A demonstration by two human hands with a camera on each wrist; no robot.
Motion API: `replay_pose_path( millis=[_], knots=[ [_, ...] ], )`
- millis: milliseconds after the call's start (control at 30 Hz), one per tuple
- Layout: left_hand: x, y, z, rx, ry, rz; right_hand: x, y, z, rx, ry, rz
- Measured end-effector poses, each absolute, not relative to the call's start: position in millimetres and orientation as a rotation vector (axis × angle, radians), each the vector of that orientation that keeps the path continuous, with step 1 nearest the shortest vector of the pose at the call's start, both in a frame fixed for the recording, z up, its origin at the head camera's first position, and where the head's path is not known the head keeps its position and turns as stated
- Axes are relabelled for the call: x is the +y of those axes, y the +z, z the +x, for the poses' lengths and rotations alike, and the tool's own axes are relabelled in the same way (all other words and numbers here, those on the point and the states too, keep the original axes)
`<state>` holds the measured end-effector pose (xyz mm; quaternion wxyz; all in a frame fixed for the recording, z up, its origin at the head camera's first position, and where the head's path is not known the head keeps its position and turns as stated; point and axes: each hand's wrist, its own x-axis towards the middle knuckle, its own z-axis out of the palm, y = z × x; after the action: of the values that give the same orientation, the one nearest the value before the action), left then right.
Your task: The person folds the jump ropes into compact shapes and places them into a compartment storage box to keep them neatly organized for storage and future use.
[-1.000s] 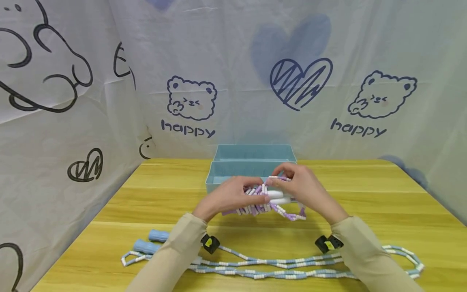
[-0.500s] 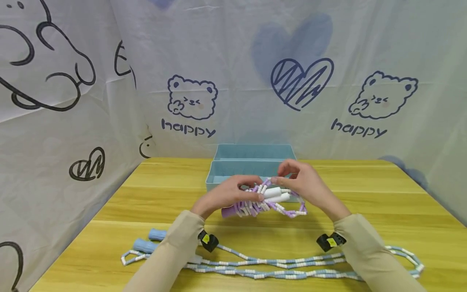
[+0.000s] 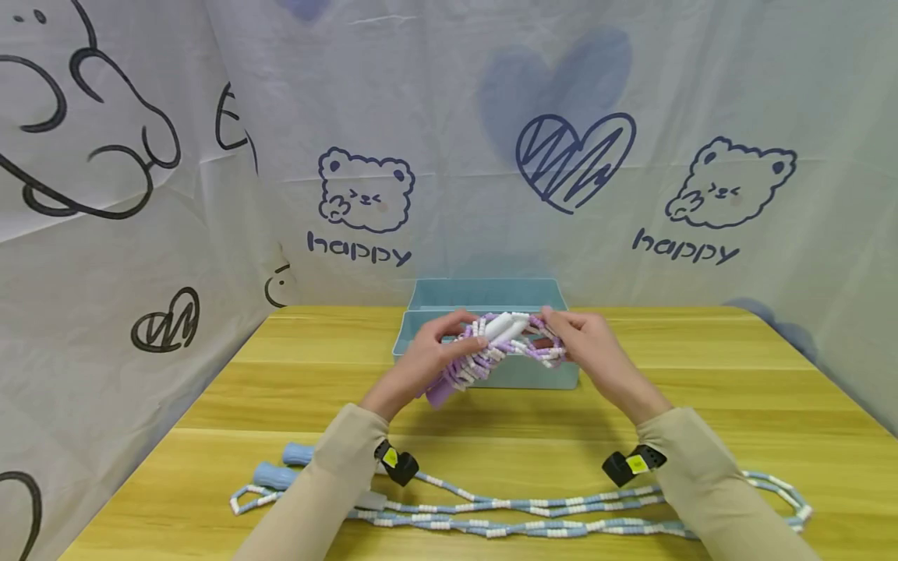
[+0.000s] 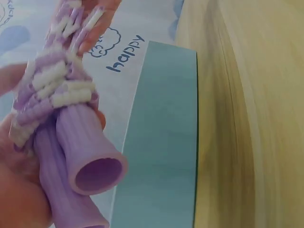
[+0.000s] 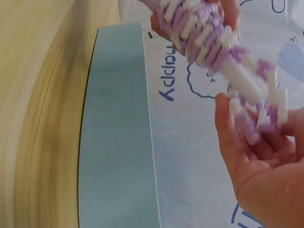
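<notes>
A purple-and-white beaded jump rope [image 3: 466, 372] is held up just before the blue box, its cord wound around its two handles. My left hand [image 3: 419, 360] grips the wound bundle, thumb across the near side. Hollow purple handle ends [image 4: 90, 137] stick out below in the left wrist view. White handle tips [image 5: 244, 80] point toward my right hand [image 3: 603, 354]. That hand holds the loose beaded loop [image 5: 273, 102] beyond the tips, fingers partly curled about it; the exact contact is blurred.
A light blue box [image 3: 536, 375] stands open at the back of the wooden table [image 3: 708, 374], its lid [image 3: 484, 291] behind it. Along the front lies a blue-and-white beaded jump rope [image 3: 498, 506] with blue handles [image 3: 275, 475], partly under my forearms. Printed cloth [image 3: 463, 210] hangs behind.
Both hands have raised the purple jump rope toward the box, and its handles tilt more steeply. My right hand has shifted from the rope's upper side to the loop at its right end.
</notes>
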<state>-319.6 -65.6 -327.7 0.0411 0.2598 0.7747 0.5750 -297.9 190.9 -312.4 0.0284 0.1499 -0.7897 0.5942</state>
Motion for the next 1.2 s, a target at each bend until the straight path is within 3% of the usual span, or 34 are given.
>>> replay_pose_path(
  millis=[333, 667, 900, 1067, 1200],
  knots=[
    [-65, -322, -313, 2.725, 1.442, 0.861, 189, -311, -297, -2.354, 2.226, 0.654],
    [-71, -321, -318, 1.965, 1.941, 0.691, 190, -308, -296, -2.242, 2.525, 0.91],
    [-73, -335, -326, 1.663, 1.964, 0.446, 173, -313, -290, -2.436, 1.583, 0.841],
    [-75, -339, -331, 1.708, 2.01, 0.423, 165, -318, -290, -2.269, 0.83, 0.812],
    [-75, -341, -333, 1.749, 2.02, 0.454, 165, -322, -291, -2.278, 0.805, 0.77]
  ],
)
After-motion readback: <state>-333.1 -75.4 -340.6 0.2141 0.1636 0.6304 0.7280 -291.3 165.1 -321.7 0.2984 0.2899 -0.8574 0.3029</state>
